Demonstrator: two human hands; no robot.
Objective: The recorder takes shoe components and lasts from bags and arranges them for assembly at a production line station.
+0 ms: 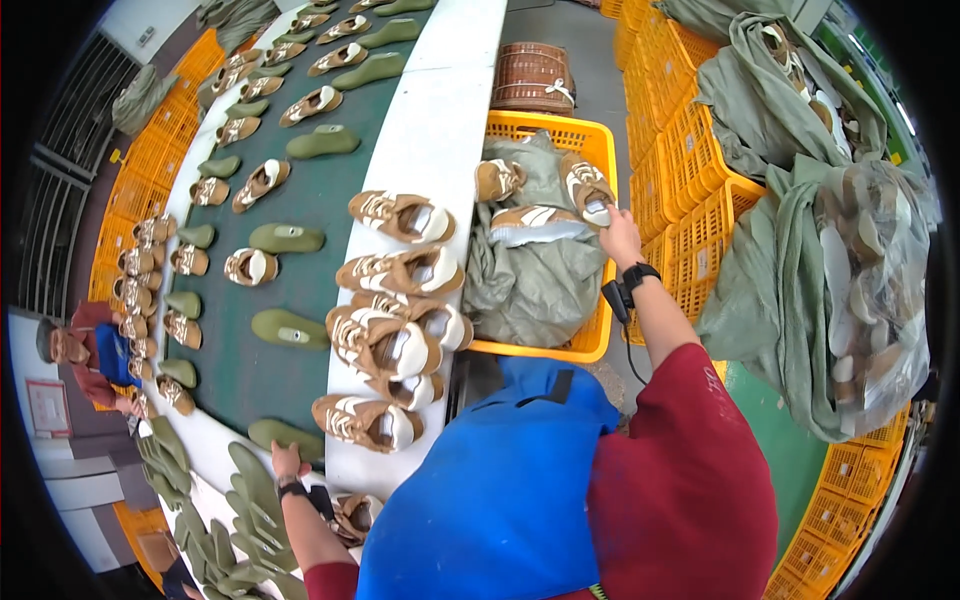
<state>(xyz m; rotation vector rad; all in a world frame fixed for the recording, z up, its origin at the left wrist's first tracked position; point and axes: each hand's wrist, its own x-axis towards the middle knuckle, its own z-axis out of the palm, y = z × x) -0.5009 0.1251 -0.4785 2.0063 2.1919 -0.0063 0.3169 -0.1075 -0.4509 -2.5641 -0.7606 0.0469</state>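
Note:
At the right, my right hand [621, 240] is closed on the heel end of a brown sneaker [586, 187] with a white lining, over a yellow crate [603, 345]. Two more brown sneakers lie in that crate on grey-green cloth [540, 290]; one of them, a sneaker with a white sole [535, 224], rests on its side. Low on the left, my left hand [287, 462] has its fingers at the lower edge of a green shoe last [284, 438] and appears to grip it. Several laced sneakers [385, 345] stand bunched on the white ledge [425, 120] between my hands.
Rows of sneakers and lasts cover the green conveyor belt [220, 340]. Loose green lasts [255, 490] crowd the lower left. Stacked yellow crates [690, 145] rise on the right, beside plastic-wrapped sneakers [875, 290]. A co-worker [85, 350] stands across the belt.

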